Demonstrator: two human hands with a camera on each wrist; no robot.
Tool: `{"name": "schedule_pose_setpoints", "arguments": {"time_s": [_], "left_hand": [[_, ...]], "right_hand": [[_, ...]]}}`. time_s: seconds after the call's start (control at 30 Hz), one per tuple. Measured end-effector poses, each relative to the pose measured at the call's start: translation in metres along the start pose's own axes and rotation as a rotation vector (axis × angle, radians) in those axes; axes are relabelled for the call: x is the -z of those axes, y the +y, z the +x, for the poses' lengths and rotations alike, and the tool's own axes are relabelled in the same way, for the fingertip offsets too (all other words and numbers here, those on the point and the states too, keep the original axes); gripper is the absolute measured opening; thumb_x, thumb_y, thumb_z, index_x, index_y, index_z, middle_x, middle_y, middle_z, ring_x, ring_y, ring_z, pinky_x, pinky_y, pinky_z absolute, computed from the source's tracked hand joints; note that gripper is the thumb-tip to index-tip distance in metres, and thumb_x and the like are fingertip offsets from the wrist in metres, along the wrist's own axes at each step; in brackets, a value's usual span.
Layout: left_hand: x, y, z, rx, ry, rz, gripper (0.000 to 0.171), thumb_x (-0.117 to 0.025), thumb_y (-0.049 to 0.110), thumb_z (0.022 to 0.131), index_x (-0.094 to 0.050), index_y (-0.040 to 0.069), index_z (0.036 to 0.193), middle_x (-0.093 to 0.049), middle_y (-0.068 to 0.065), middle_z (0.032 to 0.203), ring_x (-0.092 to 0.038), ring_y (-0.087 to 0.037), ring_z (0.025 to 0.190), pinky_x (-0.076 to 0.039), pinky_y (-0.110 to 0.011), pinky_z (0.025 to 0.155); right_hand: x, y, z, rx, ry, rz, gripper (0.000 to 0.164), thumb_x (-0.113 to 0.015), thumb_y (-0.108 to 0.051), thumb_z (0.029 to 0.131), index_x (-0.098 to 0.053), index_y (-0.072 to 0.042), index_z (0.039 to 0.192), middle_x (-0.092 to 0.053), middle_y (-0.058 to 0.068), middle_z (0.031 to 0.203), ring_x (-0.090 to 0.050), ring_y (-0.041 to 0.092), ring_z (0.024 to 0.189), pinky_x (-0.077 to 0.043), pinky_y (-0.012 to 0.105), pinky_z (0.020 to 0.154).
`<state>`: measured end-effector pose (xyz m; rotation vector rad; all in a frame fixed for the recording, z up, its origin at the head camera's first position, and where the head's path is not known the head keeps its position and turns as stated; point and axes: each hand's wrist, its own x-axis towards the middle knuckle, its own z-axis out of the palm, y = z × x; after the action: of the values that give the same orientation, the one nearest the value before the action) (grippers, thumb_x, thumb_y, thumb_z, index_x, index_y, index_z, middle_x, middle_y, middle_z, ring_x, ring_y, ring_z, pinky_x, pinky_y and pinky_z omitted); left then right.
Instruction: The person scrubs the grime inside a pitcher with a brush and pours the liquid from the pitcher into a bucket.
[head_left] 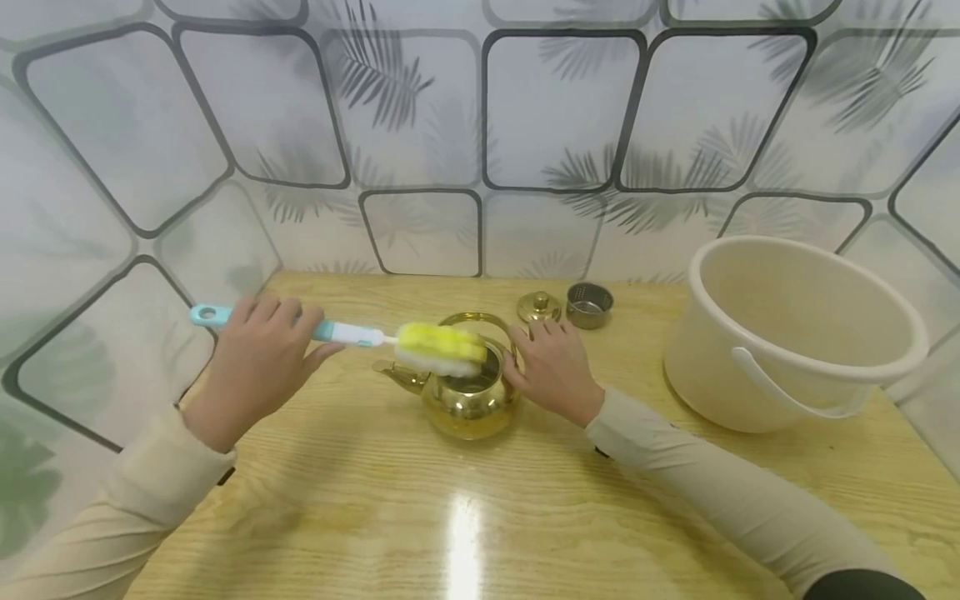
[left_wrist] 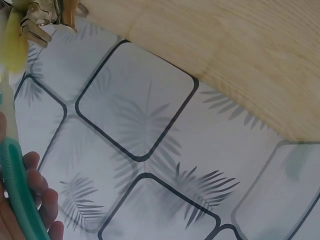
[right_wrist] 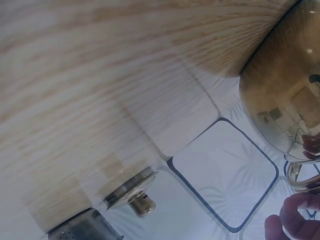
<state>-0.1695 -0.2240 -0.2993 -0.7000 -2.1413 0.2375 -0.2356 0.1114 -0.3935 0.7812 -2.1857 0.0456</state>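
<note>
My left hand (head_left: 258,362) grips the light-blue and white handle (head_left: 348,333) of a bottle brush. Its yellow and white sponge head (head_left: 438,343) is slightly blurred and overlaps the open mouth of a shiny gold kettle (head_left: 468,415). The kettle stands upright, spout to the left, its arched handle (head_left: 471,317) raised. At the kettle's right side, my right hand (head_left: 555,367) holds the handle with curled fingers (right_wrist: 297,220). In the left wrist view, fingers (left_wrist: 42,195) wrap the brush's teal grip (left_wrist: 17,185).
Behind my right hand lie the kettle's gold lid (head_left: 538,307) and a small perforated metal strainer (head_left: 588,305). A large cream bucket (head_left: 735,367) with a white handle stands on the right of the wooden table (head_left: 360,517). Patterned walls (head_left: 555,108) border the table's back and sides.
</note>
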Motion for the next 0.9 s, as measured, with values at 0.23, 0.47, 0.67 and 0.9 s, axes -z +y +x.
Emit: {"name": "schedule_pose_setpoints", "arguments": {"time_s": [0.23,0.47,0.67,0.9], "left_hand": [[-0.004,0.005,-0.008,0.06,0.027,-0.004,0.063,-0.024,0.054,0.098,-0.048,0.001,0.074,-0.044,-0.01,0.06,-0.045,-0.032,0.055,-0.034,-0.04,0.054],[-0.006,0.007,-0.011,0.106,0.027,-0.02,0.065,-0.025,0.055,0.097,-0.051,0.0,0.077,-0.05,-0.013,0.063,-0.046,-0.033,0.058,-0.036,-0.042,0.059],[-0.007,0.008,-0.013,0.133,0.029,-0.044,0.065,-0.026,0.056,0.097,-0.053,-0.001,0.079,-0.052,-0.014,0.065,-0.049,-0.034,0.06,-0.038,-0.043,0.06],[-0.008,0.008,-0.015,0.163,0.021,-0.074,0.066,-0.027,0.057,0.096,-0.055,-0.001,0.08,-0.054,-0.015,0.067,-0.051,-0.035,0.061,-0.04,-0.046,0.062]], "right_hand": [[0.001,-0.001,0.0,-0.001,0.005,0.009,0.022,-0.056,-0.03,0.082,-0.059,-0.01,0.09,-0.059,0.006,0.067,-0.056,0.023,0.06,-0.04,0.033,0.054],[0.0,0.0,0.0,0.002,0.006,0.0,0.023,-0.057,-0.031,0.082,-0.059,-0.01,0.09,-0.059,0.006,0.066,-0.056,0.023,0.06,-0.04,0.032,0.054],[0.001,0.0,0.0,0.002,-0.004,0.002,0.022,-0.057,-0.031,0.082,-0.059,-0.01,0.089,-0.058,0.006,0.066,-0.056,0.022,0.059,-0.04,0.032,0.054],[0.002,-0.001,0.0,-0.001,-0.022,0.009,0.022,-0.056,-0.031,0.083,-0.059,-0.01,0.089,-0.059,0.006,0.067,-0.056,0.023,0.06,-0.041,0.032,0.055]]}}
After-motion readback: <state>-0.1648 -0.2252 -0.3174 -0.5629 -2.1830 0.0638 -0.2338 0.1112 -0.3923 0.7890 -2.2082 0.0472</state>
